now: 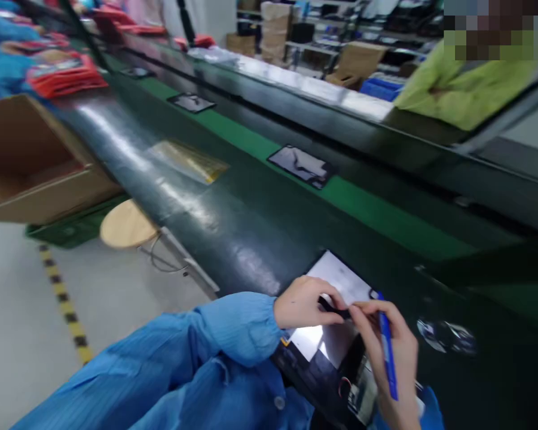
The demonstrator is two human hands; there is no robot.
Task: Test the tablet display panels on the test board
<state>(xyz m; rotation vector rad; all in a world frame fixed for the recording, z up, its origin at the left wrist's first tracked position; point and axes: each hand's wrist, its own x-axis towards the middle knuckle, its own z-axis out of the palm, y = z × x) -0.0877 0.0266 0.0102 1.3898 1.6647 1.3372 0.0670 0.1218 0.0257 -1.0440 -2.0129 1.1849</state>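
Observation:
A tablet-like device with a silvery-white panel and dark edges lies in front of me on the dark green bench. Over it, my left hand is closed, its thumb and fingers around a short black flexible strip. My right hand meets the strip's right end with its fingertips. A blue pen is also held in that hand, slanting down across the palm. Below my hands, bare electronic parts and thin wires show in the device's near end, partly covered by my right wrist.
Along the green belt strip lie similar panels, one nearby. A yellowish clear sheet rests on the bench. Clear plastic lies to my right. At left are a cardboard box and a round stool. Other people stand around the line.

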